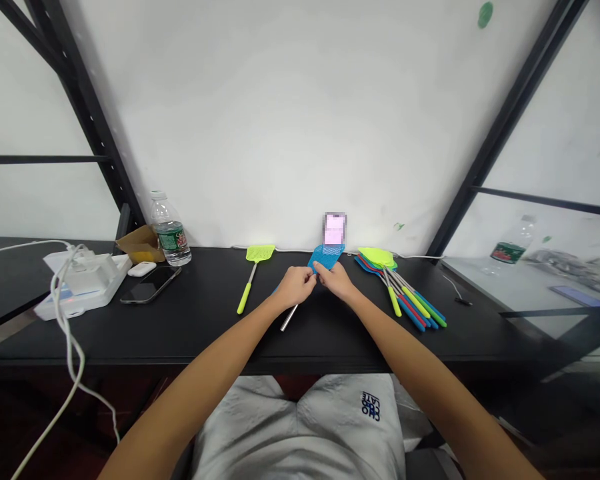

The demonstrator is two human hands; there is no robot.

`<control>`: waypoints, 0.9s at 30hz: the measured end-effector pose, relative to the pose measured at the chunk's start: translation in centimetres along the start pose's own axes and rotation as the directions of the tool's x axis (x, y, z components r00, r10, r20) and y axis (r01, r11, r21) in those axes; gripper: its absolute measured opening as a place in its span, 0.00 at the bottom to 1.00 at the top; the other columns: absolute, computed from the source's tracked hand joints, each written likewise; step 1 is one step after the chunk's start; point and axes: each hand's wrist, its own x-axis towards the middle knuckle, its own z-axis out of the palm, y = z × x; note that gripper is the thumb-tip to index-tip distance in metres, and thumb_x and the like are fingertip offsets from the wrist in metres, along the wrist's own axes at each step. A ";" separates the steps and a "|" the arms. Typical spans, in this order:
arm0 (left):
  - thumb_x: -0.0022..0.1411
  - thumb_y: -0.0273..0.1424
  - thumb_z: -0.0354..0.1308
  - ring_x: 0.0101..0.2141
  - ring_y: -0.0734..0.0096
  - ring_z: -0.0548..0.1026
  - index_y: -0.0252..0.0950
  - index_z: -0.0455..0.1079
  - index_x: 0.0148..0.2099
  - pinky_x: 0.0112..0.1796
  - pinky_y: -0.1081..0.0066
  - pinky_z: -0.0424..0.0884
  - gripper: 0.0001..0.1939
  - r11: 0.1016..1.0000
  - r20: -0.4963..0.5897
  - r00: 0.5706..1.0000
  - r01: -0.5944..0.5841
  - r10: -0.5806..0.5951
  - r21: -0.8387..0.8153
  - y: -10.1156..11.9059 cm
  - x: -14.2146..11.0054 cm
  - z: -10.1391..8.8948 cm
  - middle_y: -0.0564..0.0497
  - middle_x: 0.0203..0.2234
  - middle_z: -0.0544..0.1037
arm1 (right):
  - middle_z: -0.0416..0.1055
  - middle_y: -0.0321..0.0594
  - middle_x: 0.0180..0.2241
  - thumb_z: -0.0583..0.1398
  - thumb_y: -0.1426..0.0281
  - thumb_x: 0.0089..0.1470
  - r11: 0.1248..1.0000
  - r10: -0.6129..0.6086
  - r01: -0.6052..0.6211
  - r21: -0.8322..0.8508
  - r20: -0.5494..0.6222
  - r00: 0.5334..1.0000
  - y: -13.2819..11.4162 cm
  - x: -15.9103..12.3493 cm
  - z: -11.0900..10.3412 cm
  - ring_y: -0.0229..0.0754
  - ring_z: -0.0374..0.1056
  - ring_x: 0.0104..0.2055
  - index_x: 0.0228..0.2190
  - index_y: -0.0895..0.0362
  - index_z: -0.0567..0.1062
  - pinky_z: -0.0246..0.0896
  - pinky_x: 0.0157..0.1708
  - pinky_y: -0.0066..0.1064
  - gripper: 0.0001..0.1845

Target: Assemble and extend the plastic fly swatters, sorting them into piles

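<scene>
Both hands meet over the middle of the black table (205, 327). My left hand (294, 285) is closed around the metal rod of a blue fly swatter (326, 256), whose shaft runs down and left under the hand. My right hand (334, 278) pinches the neck of the same swatter just below its blue mesh head. A yellow-green fly swatter (254, 269) lies flat to the left. To the right lies a fanned pile of fly swatters (400, 287) with green, blue and red handles.
A phone stands against the wall (335, 229) behind the hands. At the left are a water bottle (170, 230), a dark phone (150, 284), a white earbud case (141, 269), a small cardboard box (141, 243) and a white charger with cables (83, 280). Black shelf frames slant on both sides.
</scene>
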 end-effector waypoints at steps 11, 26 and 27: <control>0.62 0.34 0.48 0.17 0.78 0.65 0.36 0.61 0.21 0.24 0.76 0.59 0.17 0.979 0.036 0.999 0.036 -0.030 -0.200 0.2 -0.2 0.3 0.56 0.13 0.69 | 0.58 0.31 0.14 0.64 0.53 0.47 0.938 0.102 -0.102 0.333 0.016 0.995 -1.1 -0.2 -0.3 0.29 0.48 0.15 0.16 0.57 0.64 0.41 0.15 0.25 0.24; 0.61 0.35 0.49 0.13 0.82 0.60 0.35 0.64 0.28 0.18 0.78 0.55 0.12 0.760 0.248 0.962 0.245 -0.113 -0.602 0.1 0.2 0.4 0.59 0.11 0.65 | 0.62 0.33 0.16 0.65 0.51 0.47 0.871 0.115 -0.131 0.474 0.063 0.991 -1.4 -0.2 -0.7 0.27 0.49 0.13 0.19 0.59 0.66 0.38 0.13 0.24 0.25; 0.61 0.35 0.49 0.13 0.82 0.60 0.35 0.63 0.28 0.18 0.78 0.55 0.12 0.761 0.252 0.961 0.249 -0.117 -0.599 0.1 0.2 0.4 0.59 0.11 0.65 | 0.62 0.33 0.16 0.65 0.51 0.47 0.872 0.121 -0.134 0.471 0.059 0.991 -1.4 -0.3 -0.7 0.27 0.49 0.13 0.19 0.58 0.66 0.39 0.13 0.24 0.25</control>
